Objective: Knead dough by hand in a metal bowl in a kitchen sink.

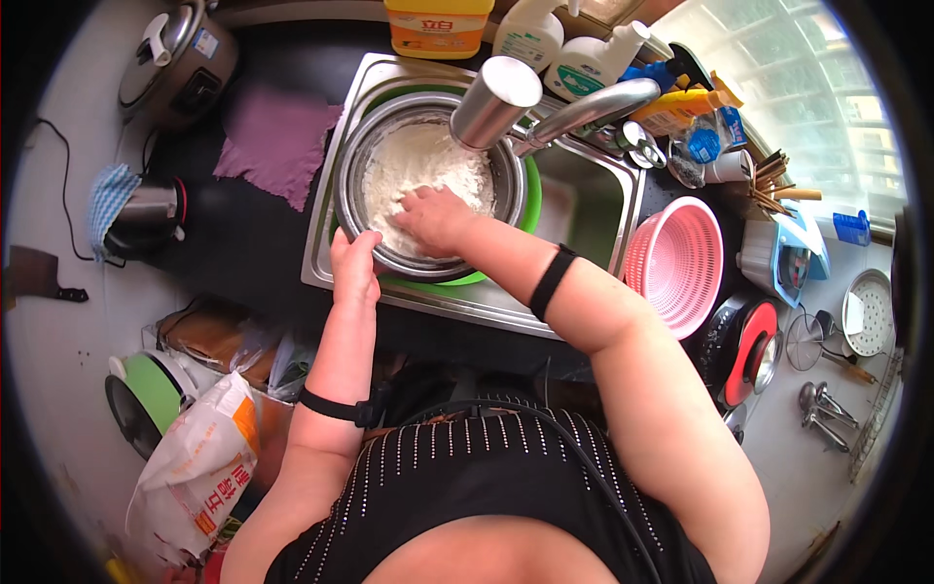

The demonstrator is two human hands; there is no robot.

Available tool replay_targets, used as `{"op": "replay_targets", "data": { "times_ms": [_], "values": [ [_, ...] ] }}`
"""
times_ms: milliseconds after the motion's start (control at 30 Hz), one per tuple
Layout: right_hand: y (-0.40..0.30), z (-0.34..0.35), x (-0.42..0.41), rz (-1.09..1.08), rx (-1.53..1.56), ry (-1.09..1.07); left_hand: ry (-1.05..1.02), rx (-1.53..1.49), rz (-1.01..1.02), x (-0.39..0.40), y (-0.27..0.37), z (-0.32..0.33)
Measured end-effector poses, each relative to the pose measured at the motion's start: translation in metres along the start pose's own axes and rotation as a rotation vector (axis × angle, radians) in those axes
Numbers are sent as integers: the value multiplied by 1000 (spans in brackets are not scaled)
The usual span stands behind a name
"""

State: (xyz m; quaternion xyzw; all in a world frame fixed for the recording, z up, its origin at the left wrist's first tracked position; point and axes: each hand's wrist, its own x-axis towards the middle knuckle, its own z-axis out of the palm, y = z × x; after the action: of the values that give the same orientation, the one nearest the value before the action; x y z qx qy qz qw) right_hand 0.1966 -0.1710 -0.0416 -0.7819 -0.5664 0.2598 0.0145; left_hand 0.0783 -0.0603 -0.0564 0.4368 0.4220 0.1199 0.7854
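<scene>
A round steel basin [519, 191] sits over the left side of a stainless-steel double sink [317, 252], with a green plastic basin [534, 208] beneath it. Inside lies white flour [408, 157], loose and clumpy in places. My left hand [354, 263] grips the near-left rim, thumb on top. In the flour rests my right hand [438, 221], palm down with fingers spread; its fingertips are partly sunk in, so I cannot see whether they pinch any. The faucet's thick metal cylinder [496, 102] hangs over the basin's far right side and covers part of the flour.
A pink colander [675, 270] stands right of the sink. Cleaning bottles [529, 33] line the back edge beside a yellow detergent jug [439, 29]. Left are a purple cloth [273, 142], an electric kettle [149, 212] and a pressure cooker [179, 66]. A cleaver [44, 274] hangs far left.
</scene>
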Motion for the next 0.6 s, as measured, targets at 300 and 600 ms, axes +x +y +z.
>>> {"op": "replay_targets", "data": {
  "times_ms": [300,600],
  "values": [
    [13,-10,22,432,36,366,-44,63,48,-20,8,7],
    [9,-9,-29,314,-17,356,-11,49,30,-21,4,3]
  ]
}}
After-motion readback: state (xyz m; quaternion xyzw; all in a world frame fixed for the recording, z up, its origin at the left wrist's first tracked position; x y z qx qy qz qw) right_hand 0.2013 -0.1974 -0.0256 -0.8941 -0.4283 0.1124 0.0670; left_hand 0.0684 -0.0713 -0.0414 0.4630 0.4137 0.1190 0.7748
